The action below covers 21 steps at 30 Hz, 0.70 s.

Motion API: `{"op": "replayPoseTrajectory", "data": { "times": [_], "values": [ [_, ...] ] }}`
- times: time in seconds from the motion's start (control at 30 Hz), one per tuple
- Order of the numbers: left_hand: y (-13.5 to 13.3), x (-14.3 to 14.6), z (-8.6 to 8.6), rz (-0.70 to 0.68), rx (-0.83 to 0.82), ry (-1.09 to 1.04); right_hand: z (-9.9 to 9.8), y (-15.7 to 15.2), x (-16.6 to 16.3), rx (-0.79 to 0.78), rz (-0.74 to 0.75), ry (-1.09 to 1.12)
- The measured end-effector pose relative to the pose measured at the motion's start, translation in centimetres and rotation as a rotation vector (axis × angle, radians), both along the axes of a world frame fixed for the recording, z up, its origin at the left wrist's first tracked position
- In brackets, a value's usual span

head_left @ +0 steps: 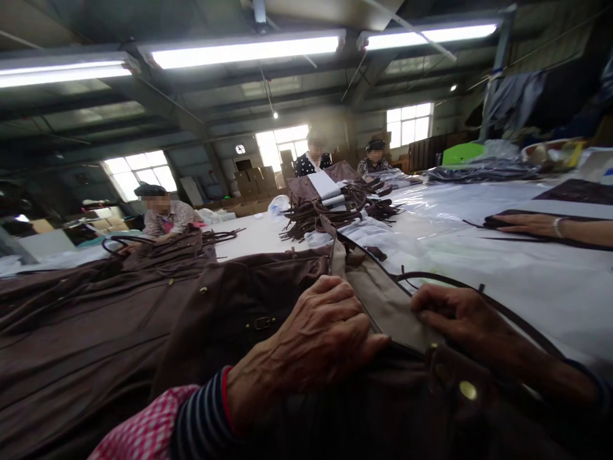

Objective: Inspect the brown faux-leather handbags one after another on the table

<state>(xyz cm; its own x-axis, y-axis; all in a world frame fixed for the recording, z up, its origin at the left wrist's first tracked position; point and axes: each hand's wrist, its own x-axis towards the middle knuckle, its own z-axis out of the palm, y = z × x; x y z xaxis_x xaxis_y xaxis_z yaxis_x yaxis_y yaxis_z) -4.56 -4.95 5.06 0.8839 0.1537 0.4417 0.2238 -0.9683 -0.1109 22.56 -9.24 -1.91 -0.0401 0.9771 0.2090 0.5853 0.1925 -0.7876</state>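
Observation:
A dark brown bag (239,300) with brass studs and a small buckle lies right in front of me on the white table (527,281). Its tan lining (383,300) is turned up along the zip. My left hand (316,338) presses flat on the bag, thumb against the lining's edge. My right hand (460,313) rests on the lining from the right, fingers bent, next to a thin brown strap (431,276) that loops over the table.
Brown bags (71,332) lie piled to my left. A heap of brown straps (335,207) sits mid-table. Three other workers sit along the far side. Another person's hand (531,223) rests on dark material at the right edge.

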Motion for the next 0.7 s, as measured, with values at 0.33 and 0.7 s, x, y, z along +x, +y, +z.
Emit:
{"op": "replayPoseTrajectory", "data": {
  "times": [0.33, 0.7],
  "values": [
    [-0.1, -0.3, -5.1, 0.030, -0.094, -0.163, 2.2, 1.3, -1.0, 0.195, 0.124, -0.706],
    [0.1, -0.8, -4.5, 0.063, -0.091, -0.090, 2.1, 6.0, -8.8, 0.190, 0.124, -0.826]
  ]
}}
